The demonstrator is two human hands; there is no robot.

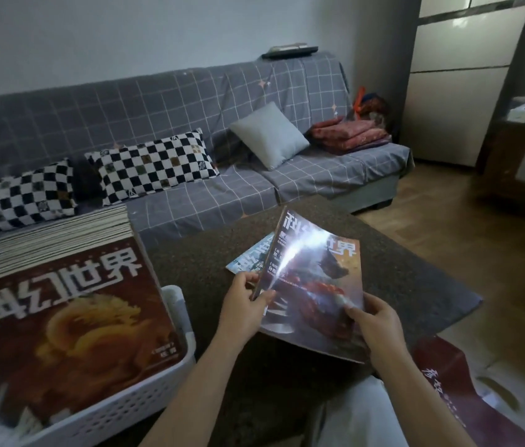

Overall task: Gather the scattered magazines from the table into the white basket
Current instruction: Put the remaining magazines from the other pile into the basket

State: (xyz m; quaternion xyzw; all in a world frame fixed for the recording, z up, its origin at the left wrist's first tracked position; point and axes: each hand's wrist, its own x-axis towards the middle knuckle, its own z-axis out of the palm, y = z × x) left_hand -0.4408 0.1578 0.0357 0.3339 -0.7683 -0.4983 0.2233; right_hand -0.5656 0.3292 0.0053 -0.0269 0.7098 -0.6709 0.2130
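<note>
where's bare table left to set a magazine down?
Bare dark speckled table lies between the white slotted basket and the light blue magazine, and right of the glossy dark magazine gripped by the left hand and right hand. Crowded: the basket, stacked with the red dragon-cover magazine on top.

The basket (145,401) stood at the counter's (383,259) left edge, a magazine stack (61,317) in it. A second magazine (248,256) lay mid-counter, the sofa (190,188) behind.

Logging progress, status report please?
Left hand and right hand grip glossy magazine. Blue magazine left on table. White basket piled full.
</note>
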